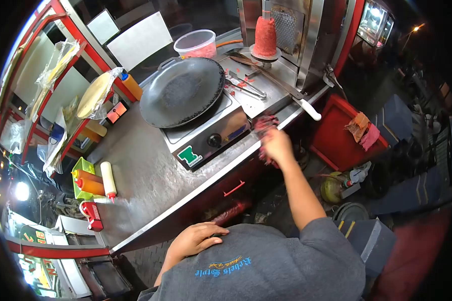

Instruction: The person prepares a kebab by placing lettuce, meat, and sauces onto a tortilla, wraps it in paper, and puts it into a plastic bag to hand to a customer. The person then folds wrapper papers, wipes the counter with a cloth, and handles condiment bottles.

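From here, the right hand (275, 144) is clutching a rumpled red-and-dark cloth (265, 124) at the counter's smooth metal edge (196, 184), its blurred fingers closing around the fabric. The left hand (198, 240) is resting on the grey T-shirt (271, 266), fingers lying together. Beside the cloth, a boxy steel stove (206, 133) is bearing a round, blackened wok (182, 92).

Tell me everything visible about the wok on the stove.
The wok is wide, round and dark grey to black, apparently metal, with a smooth-looking inner surface and a rough, speckled rim on one side. One loop handle shows at its far edge. It sits open side up over the stove, hiding the burner; no food shows inside. Neither the left hand nor the right hand touches it.
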Action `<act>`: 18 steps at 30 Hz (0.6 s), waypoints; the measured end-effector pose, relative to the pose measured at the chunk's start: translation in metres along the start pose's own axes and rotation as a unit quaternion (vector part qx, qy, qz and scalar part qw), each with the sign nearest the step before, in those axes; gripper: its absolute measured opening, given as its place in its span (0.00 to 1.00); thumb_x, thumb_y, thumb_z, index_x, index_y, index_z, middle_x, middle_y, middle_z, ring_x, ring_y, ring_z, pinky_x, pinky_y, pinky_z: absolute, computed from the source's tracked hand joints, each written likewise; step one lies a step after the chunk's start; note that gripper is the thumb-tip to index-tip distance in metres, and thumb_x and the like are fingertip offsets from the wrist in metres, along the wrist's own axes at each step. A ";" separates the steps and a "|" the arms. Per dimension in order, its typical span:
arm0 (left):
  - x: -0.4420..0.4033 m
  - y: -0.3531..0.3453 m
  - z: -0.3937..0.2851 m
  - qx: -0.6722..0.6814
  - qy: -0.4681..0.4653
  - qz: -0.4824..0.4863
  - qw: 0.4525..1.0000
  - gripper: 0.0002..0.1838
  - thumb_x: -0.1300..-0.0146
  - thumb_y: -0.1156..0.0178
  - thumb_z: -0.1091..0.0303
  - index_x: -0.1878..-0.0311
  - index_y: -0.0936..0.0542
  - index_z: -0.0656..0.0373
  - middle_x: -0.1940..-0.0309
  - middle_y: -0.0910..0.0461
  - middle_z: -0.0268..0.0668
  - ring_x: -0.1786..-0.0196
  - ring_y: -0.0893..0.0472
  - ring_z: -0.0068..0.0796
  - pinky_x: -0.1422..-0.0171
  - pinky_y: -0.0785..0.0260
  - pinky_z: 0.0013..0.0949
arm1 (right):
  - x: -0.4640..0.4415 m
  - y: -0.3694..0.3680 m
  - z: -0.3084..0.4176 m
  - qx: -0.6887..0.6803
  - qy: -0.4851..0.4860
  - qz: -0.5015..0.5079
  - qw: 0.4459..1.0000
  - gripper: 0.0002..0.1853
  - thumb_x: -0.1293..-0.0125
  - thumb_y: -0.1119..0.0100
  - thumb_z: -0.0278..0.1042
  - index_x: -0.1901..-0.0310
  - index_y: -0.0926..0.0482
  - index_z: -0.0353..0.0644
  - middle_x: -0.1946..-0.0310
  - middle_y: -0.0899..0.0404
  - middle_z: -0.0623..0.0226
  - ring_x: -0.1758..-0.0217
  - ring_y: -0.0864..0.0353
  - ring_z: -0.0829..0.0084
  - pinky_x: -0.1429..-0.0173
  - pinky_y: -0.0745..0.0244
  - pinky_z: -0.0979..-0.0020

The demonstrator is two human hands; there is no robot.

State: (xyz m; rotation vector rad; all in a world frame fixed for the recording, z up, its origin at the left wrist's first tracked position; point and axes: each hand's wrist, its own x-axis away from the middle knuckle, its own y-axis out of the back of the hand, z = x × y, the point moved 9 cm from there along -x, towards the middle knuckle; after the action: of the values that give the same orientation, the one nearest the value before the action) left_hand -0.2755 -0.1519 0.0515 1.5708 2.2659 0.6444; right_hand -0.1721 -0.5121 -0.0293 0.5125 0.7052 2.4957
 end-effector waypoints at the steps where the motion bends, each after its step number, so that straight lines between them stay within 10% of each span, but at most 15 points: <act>1: -0.010 -0.006 -0.010 -0.022 -0.034 0.007 0.999 0.18 0.27 0.36 0.56 0.42 0.15 0.57 0.47 0.12 0.41 0.41 0.15 0.44 0.30 0.25 0.44 | 0.006 -0.025 0.022 0.195 0.127 -0.067 0.970 0.10 0.37 0.40 0.31 0.56 0.17 0.37 0.58 0.15 0.47 0.55 0.12 0.45 0.52 0.16 0.48; 6: -0.038 -0.029 -0.051 -0.004 -0.154 0.025 0.988 0.19 0.31 0.33 0.56 0.45 0.14 0.58 0.49 0.11 0.36 0.43 0.13 0.39 0.27 0.26 0.47 | 0.154 -0.187 0.093 0.185 0.347 0.243 0.887 0.16 0.40 0.45 0.31 0.51 0.15 0.49 0.53 0.14 0.50 0.55 0.12 0.45 0.53 0.17 0.46; 11: -0.024 -0.021 -0.062 -0.005 -0.159 0.034 0.987 0.16 0.32 0.30 0.60 0.48 0.12 0.61 0.50 0.10 0.38 0.42 0.12 0.39 0.27 0.28 0.48 | 0.266 -0.316 0.042 -0.083 0.370 0.585 0.717 0.12 0.29 0.44 0.39 0.54 0.13 0.46 0.56 0.11 0.56 0.53 0.11 0.55 0.48 0.19 0.55; 12: -0.013 -0.014 -0.058 -0.004 -0.145 0.011 0.989 0.16 0.32 0.30 0.60 0.49 0.12 0.61 0.51 0.10 0.39 0.43 0.12 0.39 0.27 0.28 0.49 | 0.264 -0.333 0.039 0.048 0.422 0.569 0.705 0.12 0.27 0.45 0.37 0.52 0.13 0.47 0.54 0.10 0.58 0.49 0.12 0.58 0.48 0.20 0.56; 18: 0.058 0.033 -0.033 0.020 -0.127 -0.179 0.975 0.12 0.29 0.34 0.62 0.56 0.13 0.63 0.59 0.09 0.39 0.52 0.10 0.40 0.33 0.21 0.49 | 0.225 -0.171 0.180 -0.147 0.463 0.230 0.843 0.29 0.33 0.34 0.32 0.29 0.23 0.54 0.58 0.21 0.56 0.60 0.17 0.53 0.54 0.20 0.57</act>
State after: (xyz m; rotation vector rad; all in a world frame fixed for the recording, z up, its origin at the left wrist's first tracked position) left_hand -0.2859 -0.0943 0.0972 1.1373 2.2891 0.2850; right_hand -0.2088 -0.1930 0.0656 -0.8100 0.5180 3.1901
